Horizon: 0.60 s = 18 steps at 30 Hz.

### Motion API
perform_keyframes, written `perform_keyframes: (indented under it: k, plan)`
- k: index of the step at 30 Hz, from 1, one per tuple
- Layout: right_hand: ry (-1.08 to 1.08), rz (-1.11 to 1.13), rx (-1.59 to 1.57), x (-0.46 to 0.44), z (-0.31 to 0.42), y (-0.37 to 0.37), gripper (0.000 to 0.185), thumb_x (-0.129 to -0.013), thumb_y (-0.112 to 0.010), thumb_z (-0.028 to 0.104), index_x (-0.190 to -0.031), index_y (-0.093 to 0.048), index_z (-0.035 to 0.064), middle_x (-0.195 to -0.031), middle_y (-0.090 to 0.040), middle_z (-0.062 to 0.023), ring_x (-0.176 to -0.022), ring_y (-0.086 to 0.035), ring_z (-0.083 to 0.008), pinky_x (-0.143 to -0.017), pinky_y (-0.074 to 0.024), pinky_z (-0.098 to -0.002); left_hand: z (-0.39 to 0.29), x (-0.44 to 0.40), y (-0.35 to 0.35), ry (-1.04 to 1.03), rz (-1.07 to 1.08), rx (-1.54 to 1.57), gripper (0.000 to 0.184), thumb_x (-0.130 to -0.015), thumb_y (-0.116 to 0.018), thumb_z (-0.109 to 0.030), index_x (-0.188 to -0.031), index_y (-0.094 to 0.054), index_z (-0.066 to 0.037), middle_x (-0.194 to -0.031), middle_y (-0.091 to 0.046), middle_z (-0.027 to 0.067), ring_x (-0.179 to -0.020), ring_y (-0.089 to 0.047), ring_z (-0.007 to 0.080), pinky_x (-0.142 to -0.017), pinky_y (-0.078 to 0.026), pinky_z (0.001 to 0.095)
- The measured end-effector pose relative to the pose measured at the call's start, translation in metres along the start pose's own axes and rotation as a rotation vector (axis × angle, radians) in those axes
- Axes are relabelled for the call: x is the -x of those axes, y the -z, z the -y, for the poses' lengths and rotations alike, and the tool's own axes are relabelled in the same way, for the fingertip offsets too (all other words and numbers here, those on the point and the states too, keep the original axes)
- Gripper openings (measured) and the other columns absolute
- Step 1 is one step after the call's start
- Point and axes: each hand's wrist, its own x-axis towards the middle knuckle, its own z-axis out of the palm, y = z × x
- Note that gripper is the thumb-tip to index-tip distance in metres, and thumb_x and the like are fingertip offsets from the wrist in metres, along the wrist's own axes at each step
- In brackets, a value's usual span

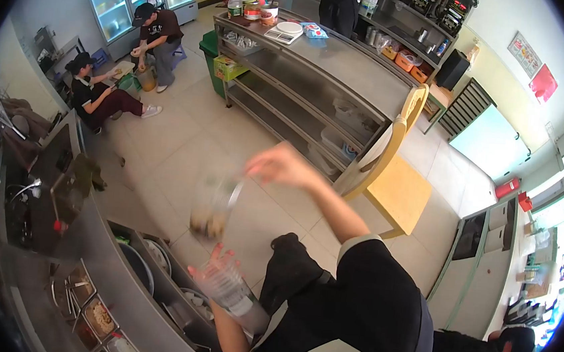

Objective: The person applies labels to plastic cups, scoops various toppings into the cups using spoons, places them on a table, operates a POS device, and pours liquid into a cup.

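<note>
The right hand (283,166) of the person is stretched forward over the floor, and its fingers are pinching, near the upper edge, a clear cup (210,218) with dark and pale pieces in the bottom. This cup is blurred, so the exact contact of the fingers is not sharp. It hangs in the air, tilted a little, with tiles beneath it. The left hand (220,264) is lower and nearer to the body; its fingers are curved around a clear container (239,301), which leans obliquely, and whether it is one cup or several nested I cannot tell. The two hands are apart, with the clear cup in the space between them.

To the left of the left hand, close by, runs the edge of a metal surface (127,300). Food pans (100,318) are set into it, and round vessels (133,265) sit in openings beside this edge, so on this side the room is narrow.

Forward, the tiled floor (188,137) gives a wide open passage. Its far border is a long shelved surface (372,66), carrying cans (251,10) and a white scale (285,31). A yellow chair (398,189) stands at the near corner of it and narrows the way to the right. Two seated people (95,92) are well apart, at the far left.
</note>
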Motion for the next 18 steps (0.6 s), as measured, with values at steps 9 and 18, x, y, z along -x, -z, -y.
perform_keyframes:
  k: [9, 18]
  plan:
    - [-0.198, -1.034, 1.453, 0.018, -0.140, 0.346, 0.012, -0.078, -0.050, 0.013, -0.086, -0.059, 0.0140, -0.077, -0.061, -0.0104, -0.060, -0.059, -0.0281, -0.052, -0.0458, -0.0361, 0.022, -0.098, 0.105, -0.301, 0.026, 0.084, 0.101, -0.062, -0.048, -0.070, -0.134, -0.002, -0.015, -0.136, -0.013, 0.0191, -0.118, -0.026, 0.0409, -0.087, -0.024, 0.0661]
    - [-0.749, -1.272, 1.491, 0.010, -0.197, 0.434, 0.049, -0.077, -0.050, 0.036, -0.119, -0.042, 0.0119, -0.092, -0.062, -0.0115, -0.068, -0.060, -0.0321, -0.059, -0.0486, -0.0410, 0.053, -0.162, 0.042, -0.527, -0.206, 0.043, 0.106, -0.060, -0.035, -0.079, -0.133, -0.011, -0.005, -0.132, -0.025, 0.0189, -0.115, -0.035, 0.0366, -0.085, -0.036, 0.0561]
